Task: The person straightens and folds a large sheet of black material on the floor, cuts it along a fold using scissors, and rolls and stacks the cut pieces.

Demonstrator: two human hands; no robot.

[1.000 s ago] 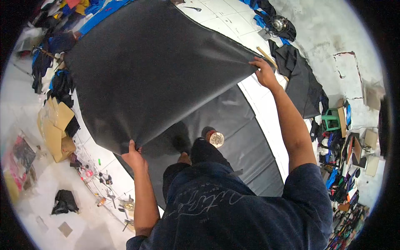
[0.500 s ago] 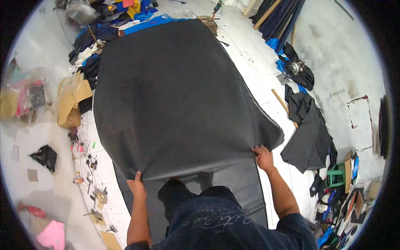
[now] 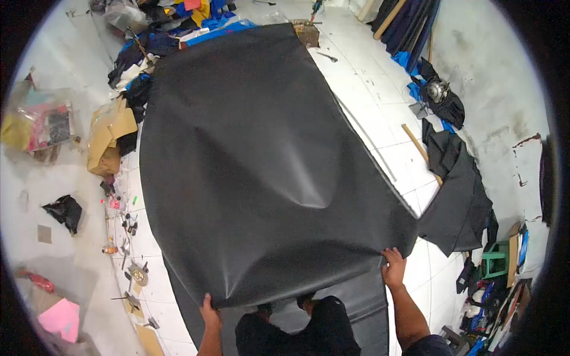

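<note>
A large black sheet [image 3: 237,154], smooth and slightly shiny like vinyl or coated fabric, covers much of the white tiled floor. My left hand [image 3: 211,312] grips its near edge at the lower left, thumb on top. On the right, my right hand [image 3: 393,266] pinches the same edge, with a fold running out toward the right corner. Between my hands the edge sags in a curve, and a raised bulge shows in the middle of the sheet. Beneath lies another black layer [image 3: 371,308], partly under my legs.
A cardboard box [image 3: 110,136] and heaped cloth [image 3: 133,65] lie along the left. To the right are folded black fabric [image 3: 457,202], a wooden stick [image 3: 420,151] and a green stool [image 3: 494,261]. Scissors [image 3: 327,57] rest on the tiles beyond the sheet's right edge.
Both hands have moved nearer my body, drawing the sheet's edge with them. A bulge has risen in its middle, and the right-hand corner has spread out to meet the folded fabric.
</note>
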